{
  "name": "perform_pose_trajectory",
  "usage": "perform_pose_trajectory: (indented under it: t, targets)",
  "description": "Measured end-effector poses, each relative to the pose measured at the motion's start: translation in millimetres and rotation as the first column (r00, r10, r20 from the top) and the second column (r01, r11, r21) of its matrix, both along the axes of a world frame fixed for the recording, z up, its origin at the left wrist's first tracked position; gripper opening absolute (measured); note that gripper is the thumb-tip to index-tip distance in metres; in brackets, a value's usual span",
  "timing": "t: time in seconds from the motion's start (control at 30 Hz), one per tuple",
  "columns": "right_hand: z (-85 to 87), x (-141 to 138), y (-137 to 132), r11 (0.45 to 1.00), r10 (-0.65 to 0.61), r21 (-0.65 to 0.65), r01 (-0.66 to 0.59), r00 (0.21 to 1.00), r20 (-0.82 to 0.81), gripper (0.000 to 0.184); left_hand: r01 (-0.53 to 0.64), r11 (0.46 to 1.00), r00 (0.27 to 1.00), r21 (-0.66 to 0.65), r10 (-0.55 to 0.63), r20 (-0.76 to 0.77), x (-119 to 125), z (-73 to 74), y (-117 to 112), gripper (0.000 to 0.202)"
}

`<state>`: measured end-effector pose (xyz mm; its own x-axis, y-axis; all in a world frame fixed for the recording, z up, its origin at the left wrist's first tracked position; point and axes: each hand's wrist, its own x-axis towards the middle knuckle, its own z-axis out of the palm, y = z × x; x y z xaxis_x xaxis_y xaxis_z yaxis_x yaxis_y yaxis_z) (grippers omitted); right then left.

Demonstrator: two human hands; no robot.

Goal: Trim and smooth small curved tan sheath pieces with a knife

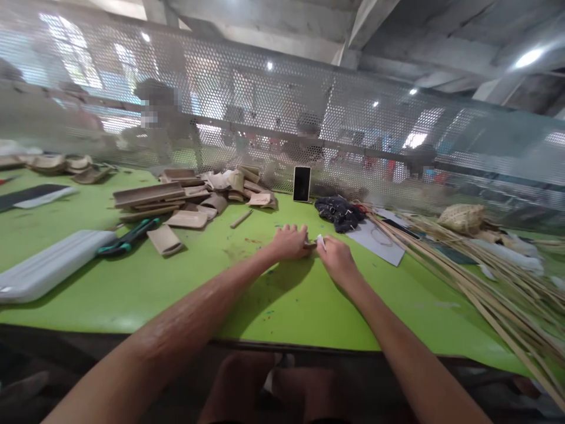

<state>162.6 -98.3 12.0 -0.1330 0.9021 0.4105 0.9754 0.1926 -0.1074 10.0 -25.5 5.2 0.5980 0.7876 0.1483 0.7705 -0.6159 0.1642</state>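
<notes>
My left hand [290,241] presses down near the middle of the green tabletop [326,318], its fingers closed over a small brown piece [311,244] that looks like bamboo. Most of that piece is hidden under the hand. Just to the right, my right hand [336,258] is closed around a small white thing [320,239], whose tip shows above the thumb and meets or nearly meets the brown piece. What the white thing is, I cannot make out. A short thin stick [241,218] lies beyond my left hand.
Split bamboo pieces [149,194] are heaped at the back left, near green-and-black pliers or cutters [128,239] and a long white case [57,265]. A phone [302,184] stands upright before the perforated screen [260,112]. Dark cloth [339,213], paper [379,242] and long bamboo strips [463,282] lie right.
</notes>
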Motion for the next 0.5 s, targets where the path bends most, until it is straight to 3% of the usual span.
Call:
perform_pose_trajectory:
  t: [0.1, 0.23, 0.37, 0.5]
  targets:
    - [0.2, 0.0, 3.3, 0.999, -0.017, -0.041, 0.016, 1.000, -0.025, 0.032, -0.007, 1.000, 1.000, 0.000, 0.007, 0.004, -0.1, 0.6, -0.3, 0.063]
    - [-3.0, 0.9, 3.6, 0.996, 0.069, 0.061, -0.062, 0.991, -0.117, 0.027, -0.020, 1.000, 1.000, 0.001, 0.020, -0.002, -0.8, 2.5, -1.7, 0.065]
    - [-6.1, 0.7, -0.3, 0.990, 0.115, -0.055, -0.132, 0.963, -0.243, 0.033, -0.021, 1.000, 1.000, 0.009, 0.021, 0.000, -1.7, 3.5, -3.4, 0.063]
    - [-5.2, -0.1, -1.1, 0.992, 0.058, -0.099, -0.081, 0.975, -0.214, 0.031, -0.020, 1.000, 1.000, 0.022, 0.020, -0.013, -2.2, 4.1, -4.5, 0.063]
